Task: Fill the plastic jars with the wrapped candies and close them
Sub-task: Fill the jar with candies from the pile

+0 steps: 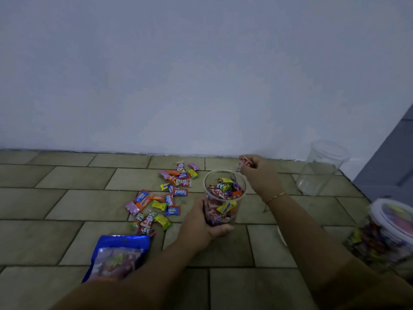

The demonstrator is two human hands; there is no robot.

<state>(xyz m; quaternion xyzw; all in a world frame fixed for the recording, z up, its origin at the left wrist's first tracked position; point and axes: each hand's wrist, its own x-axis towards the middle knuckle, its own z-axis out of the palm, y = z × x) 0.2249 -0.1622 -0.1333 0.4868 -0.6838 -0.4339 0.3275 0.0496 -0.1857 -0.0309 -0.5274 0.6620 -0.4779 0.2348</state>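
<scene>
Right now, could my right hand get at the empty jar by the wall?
Probably yes. The empty jar stands open on bare floor just past your right hand, nothing between them. But that hand is pinching a red candy, so drop it first.

A clear plastic jar (224, 198), open and more than half filled with wrapped candies, is seen upright on the tiled floor. Loose wrapped candies (164, 195) are scattered just left. An empty jar (321, 167) and a lidded, filled jar (384, 233) stand right.
</scene>
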